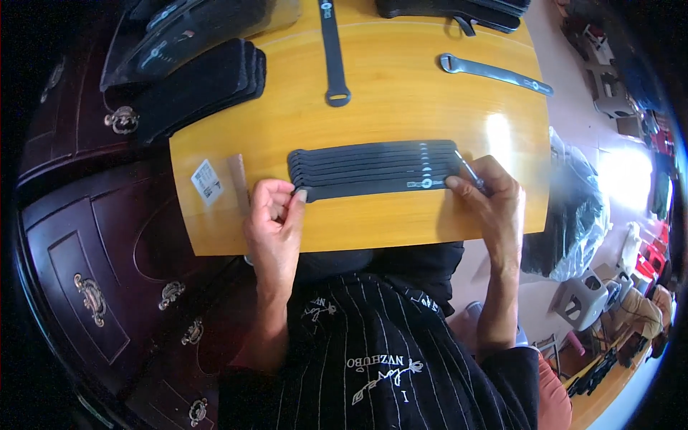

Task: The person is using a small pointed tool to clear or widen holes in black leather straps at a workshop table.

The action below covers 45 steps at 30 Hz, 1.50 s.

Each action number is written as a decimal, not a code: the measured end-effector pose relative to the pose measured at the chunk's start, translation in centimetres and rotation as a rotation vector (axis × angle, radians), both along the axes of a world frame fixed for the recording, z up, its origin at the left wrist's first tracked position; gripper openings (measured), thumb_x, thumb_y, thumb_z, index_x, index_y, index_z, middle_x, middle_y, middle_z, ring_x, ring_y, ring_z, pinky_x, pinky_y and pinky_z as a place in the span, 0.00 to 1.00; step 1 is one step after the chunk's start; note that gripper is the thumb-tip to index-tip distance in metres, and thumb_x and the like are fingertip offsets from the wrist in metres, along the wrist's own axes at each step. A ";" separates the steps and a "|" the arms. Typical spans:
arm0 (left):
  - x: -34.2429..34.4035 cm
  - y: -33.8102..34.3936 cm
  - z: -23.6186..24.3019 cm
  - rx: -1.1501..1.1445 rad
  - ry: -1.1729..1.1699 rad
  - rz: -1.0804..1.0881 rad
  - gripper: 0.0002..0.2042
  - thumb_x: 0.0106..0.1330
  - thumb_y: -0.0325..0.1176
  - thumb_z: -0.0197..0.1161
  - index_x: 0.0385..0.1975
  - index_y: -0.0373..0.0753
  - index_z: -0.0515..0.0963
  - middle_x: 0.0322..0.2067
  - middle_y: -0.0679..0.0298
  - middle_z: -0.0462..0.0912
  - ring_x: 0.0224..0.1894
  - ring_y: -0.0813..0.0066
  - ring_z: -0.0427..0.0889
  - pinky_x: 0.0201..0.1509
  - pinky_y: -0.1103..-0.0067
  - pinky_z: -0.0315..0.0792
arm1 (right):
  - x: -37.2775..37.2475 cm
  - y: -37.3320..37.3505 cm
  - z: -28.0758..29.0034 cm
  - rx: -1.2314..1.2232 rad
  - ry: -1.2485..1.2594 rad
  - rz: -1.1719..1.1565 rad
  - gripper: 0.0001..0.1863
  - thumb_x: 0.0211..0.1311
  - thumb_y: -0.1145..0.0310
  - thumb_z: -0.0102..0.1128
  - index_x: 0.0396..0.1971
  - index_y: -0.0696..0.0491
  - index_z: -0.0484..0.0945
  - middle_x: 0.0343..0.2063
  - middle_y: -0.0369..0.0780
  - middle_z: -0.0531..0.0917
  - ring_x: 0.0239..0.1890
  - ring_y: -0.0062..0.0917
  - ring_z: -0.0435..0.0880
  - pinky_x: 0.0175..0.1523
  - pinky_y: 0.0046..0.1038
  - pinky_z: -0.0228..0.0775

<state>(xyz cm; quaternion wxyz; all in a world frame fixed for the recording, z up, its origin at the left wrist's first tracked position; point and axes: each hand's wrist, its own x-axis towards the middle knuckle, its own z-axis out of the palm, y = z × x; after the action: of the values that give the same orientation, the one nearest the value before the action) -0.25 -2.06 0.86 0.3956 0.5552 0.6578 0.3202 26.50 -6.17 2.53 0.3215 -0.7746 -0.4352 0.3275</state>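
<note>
Black straps (373, 168) are laid overlapping in a fanned row, long sides parallel, near the middle of the yellow worktop (401, 226). By the left hand (274, 222), the lower left corner of the row is pinched between thumb and fingertips, the other fingers being curled inward; whether one strap or several are caught cannot be told. By the right hand (494, 201), which is closed, a thin silver tool (467, 168) is gripped at a slant, its upper end pointed toward the top right corner of the row, while the thumb is rested at the lower right end of the straps. That end is partly covered by the thumb, and the opposite corner by the left fingertips.

Beyond the row, a single strap (334, 57) is laid lengthwise, and a grey strap (502, 74) is set well apart to the right. Stacked dark pieces (208, 82) are placed at the far left edge, and a dark pile (459, 11) at the far right. A white label (207, 183) and a brown strip (237, 183) are seen left of the left hand. The left side is bordered by a dark wooden cabinet (86, 265).
</note>
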 end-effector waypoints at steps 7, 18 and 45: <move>-0.3 0.6 1.8 -0.254 -0.159 0.022 0.07 0.62 0.24 0.62 0.33 0.36 0.70 0.22 0.69 0.74 0.18 0.89 0.69 0.16 0.89 0.61 | 0.2 0.2 0.0 -0.102 0.040 0.008 0.10 0.53 0.69 0.68 0.26 0.57 0.76 0.15 0.36 0.77 0.18 0.15 0.74 0.25 0.20 0.65; -0.2 -0.5 0.0 0.095 0.029 -0.038 0.03 0.61 0.22 0.63 0.31 0.33 0.75 0.23 0.68 0.77 0.19 0.87 0.70 0.22 0.87 0.64 | -1.4 0.6 1.4 0.039 -0.008 0.116 0.08 0.53 0.70 0.68 0.28 0.57 0.78 0.19 0.38 0.79 0.21 0.20 0.75 0.30 0.24 0.67; 1.1 -2.5 2.2 -0.199 -0.283 -0.094 0.08 0.67 0.31 0.58 0.39 0.33 0.76 0.18 0.66 0.76 0.13 0.87 0.70 0.13 0.90 0.61 | 7.1 8.4 -0.1 0.261 -0.447 0.101 0.12 0.61 0.66 0.59 0.42 0.55 0.77 0.46 0.45 0.78 0.43 0.41 0.81 0.47 0.36 0.72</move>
<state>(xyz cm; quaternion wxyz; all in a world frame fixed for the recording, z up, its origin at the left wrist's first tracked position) 0.87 -4.52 3.10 0.5520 0.4929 0.5972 0.3093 33.58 2.23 2.41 0.2979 -0.7569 -0.5722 0.1049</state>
